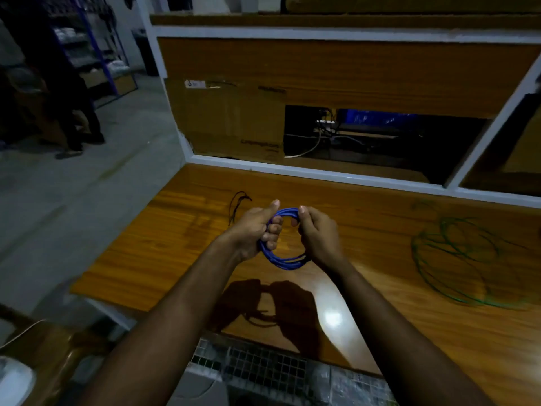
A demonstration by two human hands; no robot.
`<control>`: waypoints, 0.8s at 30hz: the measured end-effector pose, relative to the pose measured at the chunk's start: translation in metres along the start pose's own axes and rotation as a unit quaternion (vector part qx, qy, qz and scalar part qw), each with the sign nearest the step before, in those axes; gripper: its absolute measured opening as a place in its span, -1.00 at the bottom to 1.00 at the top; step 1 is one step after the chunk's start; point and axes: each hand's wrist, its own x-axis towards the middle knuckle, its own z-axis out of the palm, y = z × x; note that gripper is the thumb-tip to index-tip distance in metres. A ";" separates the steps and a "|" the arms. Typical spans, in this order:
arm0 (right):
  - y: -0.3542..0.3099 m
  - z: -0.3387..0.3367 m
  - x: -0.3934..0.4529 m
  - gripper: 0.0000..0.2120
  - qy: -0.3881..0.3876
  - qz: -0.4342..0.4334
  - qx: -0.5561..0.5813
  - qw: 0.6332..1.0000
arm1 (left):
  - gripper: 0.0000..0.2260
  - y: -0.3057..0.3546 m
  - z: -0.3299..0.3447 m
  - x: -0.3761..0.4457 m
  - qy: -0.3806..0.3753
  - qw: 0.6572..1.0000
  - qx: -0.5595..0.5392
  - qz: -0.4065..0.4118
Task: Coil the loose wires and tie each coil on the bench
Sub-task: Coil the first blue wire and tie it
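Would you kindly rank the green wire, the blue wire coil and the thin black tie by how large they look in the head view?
1. green wire, spread in loose loops on the bench
2. blue wire coil, held in both hands above the bench, so nearer the camera
3. black tie, a thin strand lying beyond the hands

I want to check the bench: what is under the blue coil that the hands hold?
Under the blue coil lies bare bench with the hands' shadow. Both hands grip it above the wood. Nothing else shows there.
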 end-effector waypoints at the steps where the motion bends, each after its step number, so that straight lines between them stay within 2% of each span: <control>1: 0.000 0.012 0.004 -0.62 0.005 -0.003 -0.013 1.000 | -0.63 -0.001 -0.012 0.002 -0.016 1.000 -0.022 -0.011; 5: 0.000 0.052 0.018 -0.49 0.040 -0.014 -0.023 0.999 | -0.66 -0.004 -0.058 0.008 -0.099 0.988 -0.095 -0.074; 8: -0.002 0.080 0.026 -0.55 0.056 0.005 -0.012 0.998 | -0.67 0.003 -0.088 0.012 -0.123 0.980 -0.091 -0.124; 14: 0.004 0.118 0.029 -0.57 0.040 -0.004 -0.035 0.999 | -0.67 0.018 -0.127 0.010 -0.123 0.980 0.031 -0.152; 19: 0.008 0.141 0.033 -0.59 0.029 -0.014 -0.064 0.997 | -0.54 0.012 -0.133 0.013 -0.057 0.982 0.070 -0.167; 24: 0.007 0.162 0.029 -0.63 0.048 0.044 -0.079 0.995 | -0.57 0.000 -0.144 0.018 -0.016 0.982 0.055 -0.178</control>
